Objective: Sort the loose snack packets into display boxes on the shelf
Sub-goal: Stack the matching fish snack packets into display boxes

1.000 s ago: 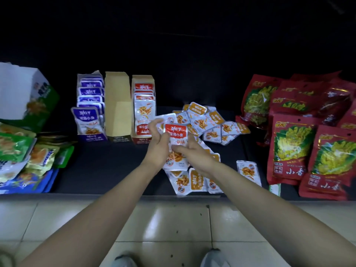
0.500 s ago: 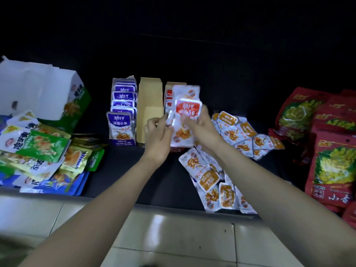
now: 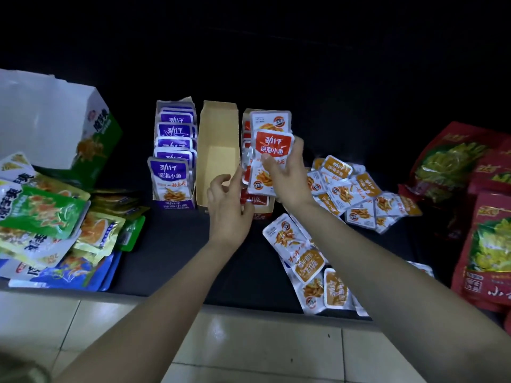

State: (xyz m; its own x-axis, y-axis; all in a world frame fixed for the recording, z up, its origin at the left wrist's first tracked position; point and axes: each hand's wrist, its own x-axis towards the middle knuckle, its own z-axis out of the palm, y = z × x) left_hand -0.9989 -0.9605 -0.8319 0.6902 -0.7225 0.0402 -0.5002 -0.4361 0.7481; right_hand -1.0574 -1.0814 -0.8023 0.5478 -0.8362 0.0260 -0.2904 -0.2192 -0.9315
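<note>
Right hand: the right hand (image 3: 287, 178) pinches a small red-labelled foil snack packet (image 3: 273, 146), thumb on the printed face and fingers behind. A second packet peeks above it; whether that one is also held, I cannot tell.
Left hand: the left hand (image 3: 229, 205) hangs at the box front with its fingers loosely curled, index tip by the packet's left edge, gripping nothing that I can see.
Where the packet is: upright, just above the red cardboard display box (image 3: 260, 215), which already holds matching packets.
Neighbours: an empty tan cardboard box (image 3: 218, 150) stands just left of it, then a purple box of purple-labelled packets (image 3: 174, 161).
Still loose: orange-labelled foil packets (image 3: 348, 189) lie scattered on the dark shelf (image 3: 166, 244) to the right.
Step in hand: I'd judge it to be slotting this packet into the red row.
Doing it well: keep it upright and label forward, let the left fingers hold the row back to open a gap, then slide it straight down so the foil edges don't snag.
Watch for: drifting into the tan box alongside.
</note>
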